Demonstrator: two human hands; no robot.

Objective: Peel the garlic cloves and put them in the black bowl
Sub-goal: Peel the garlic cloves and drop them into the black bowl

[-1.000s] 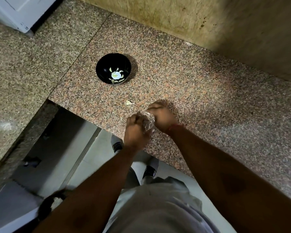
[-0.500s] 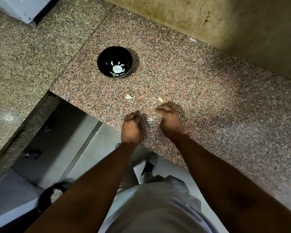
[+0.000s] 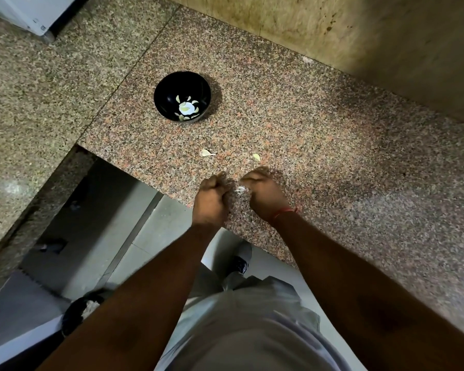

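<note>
The black bowl [image 3: 169, 87] stands on the speckled granite counter [image 3: 319, 124] and holds several pale peeled cloves around a white patch. Near the counter's front edge my left hand [image 3: 210, 202] and my right hand [image 3: 264, 198] are curled, a small gap apart. Between them shows a whitish piece of garlic [image 3: 240, 189], pinched at my right fingertips. What my left fingers hold is hidden. A loose clove [image 3: 206, 153] and a small piece of garlic [image 3: 256, 156] lie just beyond my hands.
A tan wall [image 3: 332, 30] rises behind the counter. A second granite slab [image 3: 38, 84] runs to the left, with a white appliance [image 3: 19, 12] at its far end. Below the edge are floor tiles, my shoes and a dark bin [image 3: 77, 315].
My hands have drawn apart from the garlic they worked together, and a small piece now lies on the counter beyond my right hand. The view has tilted slightly.
</note>
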